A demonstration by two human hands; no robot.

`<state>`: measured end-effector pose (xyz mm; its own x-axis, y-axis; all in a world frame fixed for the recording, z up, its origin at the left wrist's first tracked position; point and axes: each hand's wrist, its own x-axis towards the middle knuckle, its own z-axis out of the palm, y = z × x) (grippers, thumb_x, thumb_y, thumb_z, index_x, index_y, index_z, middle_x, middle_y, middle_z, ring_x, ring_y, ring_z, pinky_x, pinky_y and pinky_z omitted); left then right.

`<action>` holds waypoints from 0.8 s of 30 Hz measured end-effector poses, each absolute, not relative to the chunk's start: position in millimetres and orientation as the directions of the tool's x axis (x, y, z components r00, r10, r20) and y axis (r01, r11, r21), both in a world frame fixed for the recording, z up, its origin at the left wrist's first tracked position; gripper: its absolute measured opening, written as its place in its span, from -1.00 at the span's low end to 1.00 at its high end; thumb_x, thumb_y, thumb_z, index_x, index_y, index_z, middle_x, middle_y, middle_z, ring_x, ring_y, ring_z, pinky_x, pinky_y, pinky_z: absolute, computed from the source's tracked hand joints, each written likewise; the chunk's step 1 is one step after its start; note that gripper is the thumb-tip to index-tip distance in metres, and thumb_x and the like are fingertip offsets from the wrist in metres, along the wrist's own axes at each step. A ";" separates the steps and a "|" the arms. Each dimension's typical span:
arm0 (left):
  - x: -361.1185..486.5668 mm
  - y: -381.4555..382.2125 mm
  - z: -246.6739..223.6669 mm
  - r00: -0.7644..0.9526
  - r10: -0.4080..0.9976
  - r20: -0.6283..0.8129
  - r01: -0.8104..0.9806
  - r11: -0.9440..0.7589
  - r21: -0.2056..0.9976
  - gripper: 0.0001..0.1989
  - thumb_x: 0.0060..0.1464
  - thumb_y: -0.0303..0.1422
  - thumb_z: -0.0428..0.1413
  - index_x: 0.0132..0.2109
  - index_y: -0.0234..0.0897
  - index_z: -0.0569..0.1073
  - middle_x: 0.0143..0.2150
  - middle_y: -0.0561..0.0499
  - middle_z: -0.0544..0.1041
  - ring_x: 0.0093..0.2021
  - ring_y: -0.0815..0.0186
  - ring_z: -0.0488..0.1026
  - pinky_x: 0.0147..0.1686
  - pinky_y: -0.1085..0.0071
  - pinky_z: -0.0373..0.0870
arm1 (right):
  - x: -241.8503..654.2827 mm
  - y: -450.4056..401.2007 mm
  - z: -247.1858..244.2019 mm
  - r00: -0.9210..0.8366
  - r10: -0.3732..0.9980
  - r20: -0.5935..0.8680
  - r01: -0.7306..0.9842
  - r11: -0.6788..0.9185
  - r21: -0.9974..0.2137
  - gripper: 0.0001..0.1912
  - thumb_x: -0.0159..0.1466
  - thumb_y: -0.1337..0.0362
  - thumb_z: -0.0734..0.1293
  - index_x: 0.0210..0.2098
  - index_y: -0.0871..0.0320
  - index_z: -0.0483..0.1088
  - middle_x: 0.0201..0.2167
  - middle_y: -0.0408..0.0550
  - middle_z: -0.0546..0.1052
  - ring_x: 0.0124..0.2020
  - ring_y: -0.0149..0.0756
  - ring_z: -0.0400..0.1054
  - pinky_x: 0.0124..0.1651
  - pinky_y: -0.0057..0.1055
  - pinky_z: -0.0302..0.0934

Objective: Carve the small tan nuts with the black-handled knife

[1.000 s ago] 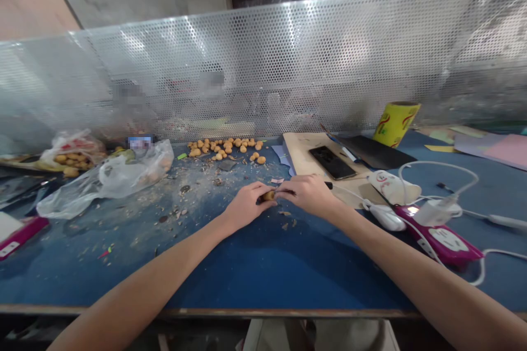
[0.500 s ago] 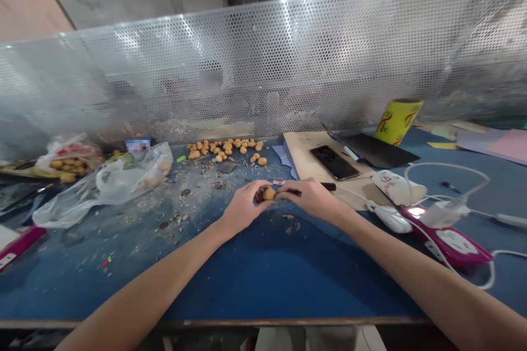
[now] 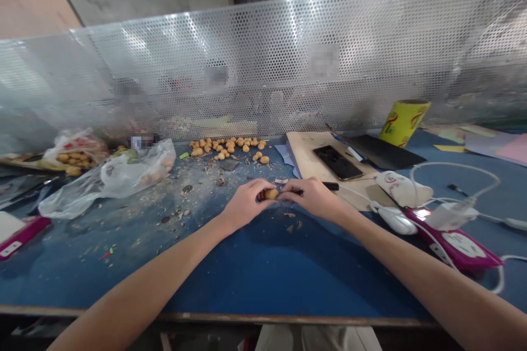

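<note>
Left of the phone (image 3: 337, 162), my L hand (image 3: 247, 200) has fingers clamped on 1 tan fruit (image 3: 271, 194), R hand's (image 3: 315, 197) hold I can't tell, & loose fruits (image 3: 246, 148) look whole.

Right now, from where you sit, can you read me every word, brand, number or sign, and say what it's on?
I can read none for certain.
Yellow roll: red markings, too blurred.
White cup: red print, too small.
Right-hand magenta power strip: faint marks, unreadable.
Left-hand magenta object: small marks on a white patch, unreadable.
Lit screen: blurred out.
</note>
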<state>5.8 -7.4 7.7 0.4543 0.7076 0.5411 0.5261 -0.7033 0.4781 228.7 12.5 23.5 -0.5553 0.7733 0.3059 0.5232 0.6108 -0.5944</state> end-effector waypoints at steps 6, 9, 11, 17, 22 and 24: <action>7.3 -4.9 4.5 0.456 0.738 0.497 0.560 -0.672 0.485 -0.75 0.12 -0.25 0.19 -0.06 -0.21 0.44 -0.17 0.00 0.51 -0.25 0.32 0.45 -0.20 0.37 0.43 | 231.7 19.2 16.0 -0.676 0.696 0.242 0.386 0.615 -0.688 -0.74 0.41 0.22 0.09 -0.20 0.14 0.38 -0.37 -0.08 0.54 -0.40 -0.35 0.43 -0.25 -0.40 0.34; 6.4 -2.9 3.3 0.449 0.744 0.496 0.569 -0.666 0.483 -0.74 0.12 -0.24 0.19 -0.06 -0.20 0.45 -0.18 0.00 0.52 -0.26 0.31 0.46 -0.21 0.37 0.43 | 232.0 20.7 16.5 -0.706 0.674 0.219 0.401 0.634 -0.662 -0.73 0.42 0.27 0.05 -0.13 0.13 0.35 -0.36 -0.08 0.53 -0.40 -0.36 0.41 -0.27 -0.41 0.31; 5.9 -2.3 2.8 0.449 0.744 0.495 0.573 -0.665 0.479 -0.73 0.11 -0.23 0.20 -0.06 -0.20 0.45 -0.17 0.00 0.53 -0.25 0.30 0.47 -0.21 0.37 0.43 | 232.4 21.1 18.6 -0.719 0.663 0.208 0.429 0.659 -0.618 -0.74 0.42 0.28 0.04 -0.11 0.12 0.33 -0.37 -0.11 0.51 -0.41 -0.38 0.38 -0.29 -0.43 0.27; 6.2 -2.8 1.0 0.416 0.781 0.466 0.589 -0.622 0.517 -0.70 0.06 -0.17 0.23 -0.11 -0.23 0.47 -0.24 0.01 0.53 -0.34 0.33 0.45 -0.29 0.38 0.44 | 234.0 22.0 19.1 -0.769 0.588 0.250 0.485 0.792 -0.372 -0.76 0.39 0.37 0.06 -0.26 0.14 0.32 -0.46 -0.14 0.43 -0.48 -0.40 0.27 -0.33 -0.44 0.12; 7.8 -5.4 2.1 0.420 0.796 0.437 0.580 -0.605 0.545 -0.72 0.05 -0.15 0.23 -0.21 -0.25 0.48 -0.30 0.03 0.52 -0.37 0.35 0.43 -0.32 0.40 0.43 | 234.3 20.2 11.8 -0.756 0.592 0.279 0.493 0.796 -0.351 -0.80 0.34 0.40 0.11 -0.32 0.15 0.33 -0.49 -0.15 0.39 -0.51 -0.41 0.21 -0.39 -0.45 0.04; 8.2 -6.5 3.3 0.440 0.792 0.424 0.581 -0.611 0.538 -0.73 0.05 -0.14 0.22 -0.22 -0.25 0.48 -0.30 0.03 0.51 -0.38 0.35 0.42 -0.32 0.40 0.43 | 234.9 20.2 11.2 -0.755 0.601 0.264 0.461 0.772 -0.438 -0.77 0.37 0.35 0.09 -0.33 0.15 0.34 -0.50 -0.16 0.39 -0.50 -0.42 0.21 -0.37 -0.46 0.07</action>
<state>8.2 -6.5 3.3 0.4395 0.7916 0.4245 0.5812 -0.6109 0.5375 234.9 20.2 11.2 -0.7545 0.6006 0.2645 0.4611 0.7720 -0.4375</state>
